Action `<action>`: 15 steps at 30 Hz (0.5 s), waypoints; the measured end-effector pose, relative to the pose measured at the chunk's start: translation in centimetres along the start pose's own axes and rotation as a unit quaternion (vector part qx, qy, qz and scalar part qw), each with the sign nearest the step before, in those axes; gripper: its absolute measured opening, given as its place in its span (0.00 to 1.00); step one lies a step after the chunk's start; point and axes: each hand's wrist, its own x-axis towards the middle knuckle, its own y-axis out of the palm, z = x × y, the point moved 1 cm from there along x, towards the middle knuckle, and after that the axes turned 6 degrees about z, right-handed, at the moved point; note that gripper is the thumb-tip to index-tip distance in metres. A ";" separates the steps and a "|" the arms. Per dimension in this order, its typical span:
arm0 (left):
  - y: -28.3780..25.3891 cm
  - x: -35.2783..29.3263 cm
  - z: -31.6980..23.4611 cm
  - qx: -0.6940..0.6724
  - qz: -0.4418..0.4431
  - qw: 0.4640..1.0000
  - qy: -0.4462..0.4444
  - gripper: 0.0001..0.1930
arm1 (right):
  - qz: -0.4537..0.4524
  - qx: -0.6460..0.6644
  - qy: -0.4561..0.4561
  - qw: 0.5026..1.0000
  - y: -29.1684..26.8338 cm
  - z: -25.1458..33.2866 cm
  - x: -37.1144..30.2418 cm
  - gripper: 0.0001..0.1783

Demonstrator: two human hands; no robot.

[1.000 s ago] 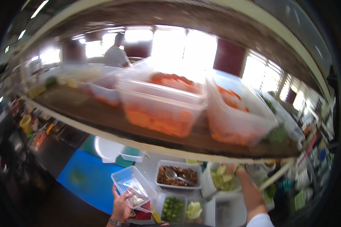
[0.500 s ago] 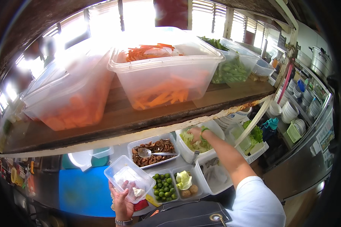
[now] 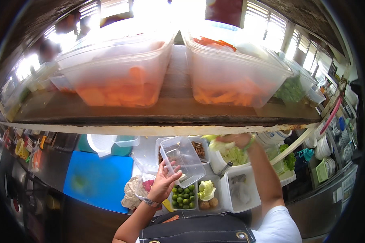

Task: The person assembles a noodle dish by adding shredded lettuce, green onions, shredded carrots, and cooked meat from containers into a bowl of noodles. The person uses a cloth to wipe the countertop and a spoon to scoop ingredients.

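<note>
Currently gripping tilted clear container [image 3: 188,156] in left hand [image 3: 166,179], near limes [image 3: 183,197], overlapping white tray [image 3: 158,151] of brown food in view. Farther out, holding pale greens [image 3: 221,147] in right hand [image 3: 239,141], blurred, just above white bin [image 3: 216,163]. Looks like lifting greens out; next probably calls for levelling container and bringing greens over it.

Right hand [image 3: 238,140] blurred, fingers indistinct; pale green leaf [image 3: 221,146] in it smeared, outline unclear. Brown food pieces [image 3: 199,150] partly hidden behind clear plastic container [image 3: 192,164]. White tray [image 3: 101,145] partly covered by shelf [image 3: 162,130]. Translucent contents of white bin [image 3: 252,203] too hazy to tell. Black apron [image 3: 194,229], white sleeve [image 3: 277,227] cut off by lower edge.
</note>
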 end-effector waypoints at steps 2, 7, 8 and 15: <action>0.8 0.4 0.6 0.001 0.015 1.000 0.008 0.41 | 0.083 -0.042 0.007 0.996 4.6 4.1 0.3 0.35; 1.4 -0.2 0.9 -0.012 0.042 0.999 -0.002 0.41 | 0.076 -0.377 -0.196 0.902 10.2 7.7 0.9 0.43; 1.4 -0.4 0.9 -0.007 0.045 0.999 -0.006 0.40 | 0.070 -0.315 -0.209 0.923 10.7 7.6 1.2 0.42; 1.3 -2.2 2.0 -0.042 0.106 0.993 0.026 0.37 | 0.019 -0.295 -0.291 0.910 10.3 6.9 -3.0 0.25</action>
